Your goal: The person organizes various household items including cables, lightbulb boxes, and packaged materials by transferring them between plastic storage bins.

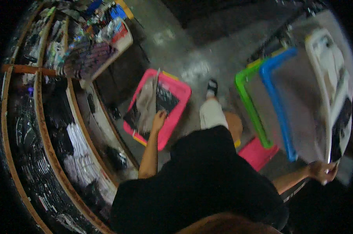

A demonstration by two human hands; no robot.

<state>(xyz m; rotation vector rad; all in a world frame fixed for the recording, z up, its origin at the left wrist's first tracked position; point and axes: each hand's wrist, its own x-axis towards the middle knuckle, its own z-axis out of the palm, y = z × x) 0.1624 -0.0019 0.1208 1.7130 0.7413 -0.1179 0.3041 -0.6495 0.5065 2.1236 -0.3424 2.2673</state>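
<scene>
My left hand (159, 120) is over a pink bin (183, 90) on the floor, its fingers closed in a pinch at the edge of the contents. Inside lie a grey-brown folded cloth (146, 102) and dark, shiny packages (166, 99). What exactly the fingers pinch is too small to make out. Far to the right, my right hand (324, 171) is closed at the near end of a white bin (320, 84), against its rim. Pale and dark packed items (337, 74) fill that bin. Blur hides the details of the grip.
Wooden-edged shelves (43, 128) with folded, bagged clothes curve along my left. Beyond the pink bin is a pale crate (123, 45) of mixed goods. To the right stand large bins with a green rim (246, 99) and a blue rim (276, 101). A second pink bin (258, 153) sits beside me.
</scene>
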